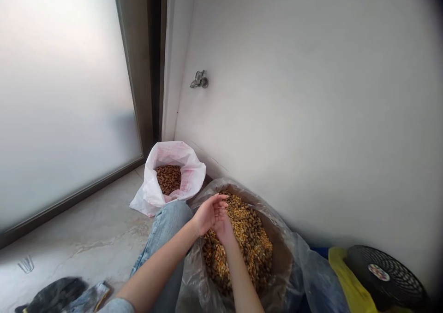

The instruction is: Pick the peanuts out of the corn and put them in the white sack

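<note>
My left hand [206,214] and my right hand [223,226] come together, slightly cupped, over the mixed feed [247,230] of yellow grains and brown pellets. This feed fills a large open clear plastic bag [289,244] in front of me. The fingers of both hands are stretched out and overlap at the tips. No feed shows on the visible part of the palms, though the space between them is partly hidden. Just beyond my left hand stands a white sack [194,172], its mouth open, with brown pellets [169,178] inside.
My jeans-clad knee [173,221] is beside the clear bag. At the right lie a round black fan grille [387,276] and a yellow bag [349,280]. Dark items [55,294] lie on the tiled floor, lower left. A metal tap [200,80] sticks out of the white wall.
</note>
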Available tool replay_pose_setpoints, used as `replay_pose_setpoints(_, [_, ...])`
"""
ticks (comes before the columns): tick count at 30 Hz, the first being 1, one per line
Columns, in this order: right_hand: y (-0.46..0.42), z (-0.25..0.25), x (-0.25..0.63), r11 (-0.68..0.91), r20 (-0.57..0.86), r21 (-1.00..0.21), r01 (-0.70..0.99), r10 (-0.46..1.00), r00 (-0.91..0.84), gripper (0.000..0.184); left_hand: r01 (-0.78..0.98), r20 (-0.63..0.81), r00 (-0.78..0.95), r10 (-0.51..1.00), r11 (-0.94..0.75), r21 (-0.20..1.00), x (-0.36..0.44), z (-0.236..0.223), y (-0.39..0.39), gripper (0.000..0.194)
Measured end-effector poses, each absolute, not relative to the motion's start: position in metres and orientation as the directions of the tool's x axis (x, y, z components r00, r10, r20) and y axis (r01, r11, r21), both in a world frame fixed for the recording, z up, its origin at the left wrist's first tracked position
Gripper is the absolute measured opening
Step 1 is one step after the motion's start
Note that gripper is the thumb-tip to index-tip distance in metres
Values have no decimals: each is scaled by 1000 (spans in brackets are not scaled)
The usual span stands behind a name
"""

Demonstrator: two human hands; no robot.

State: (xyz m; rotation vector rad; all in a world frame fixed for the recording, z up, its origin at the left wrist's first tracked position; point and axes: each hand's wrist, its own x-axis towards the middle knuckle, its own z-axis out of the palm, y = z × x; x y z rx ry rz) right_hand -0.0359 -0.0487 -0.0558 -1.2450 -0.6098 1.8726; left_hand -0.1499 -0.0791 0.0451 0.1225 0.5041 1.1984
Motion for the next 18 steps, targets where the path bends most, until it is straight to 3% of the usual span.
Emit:
replay_pose_setpoints(4, [-113,-94,56,-609,-674,-611,-505,735,-71,34,-863,-468,133,874,334,378,-146,38,-75,24])
replay_pose_setpoints(9, [-167,-133,114,-517,-716,-680,-519,621,319,24,-872,-513,12,858,261,415,-139,35,-70,21])
replay_pose_setpoints(12, [-174,-142,106,-438,-594,-798,-413,684,424,25,-831,-568,-9,823,310,462,-130,30,-68,17])
replay_pose_setpoints(15, [-179,-149,92,-380,-399,-914,-141,779,484,25,-774,-571,-1,821,361,520,-119,23,-67,16])
replay_pose_setpoints(18, [-187,-154,89,-345,-225,-935,79,751,621,27,-706,-557,35,830,415,573,-111,16,-66,15])
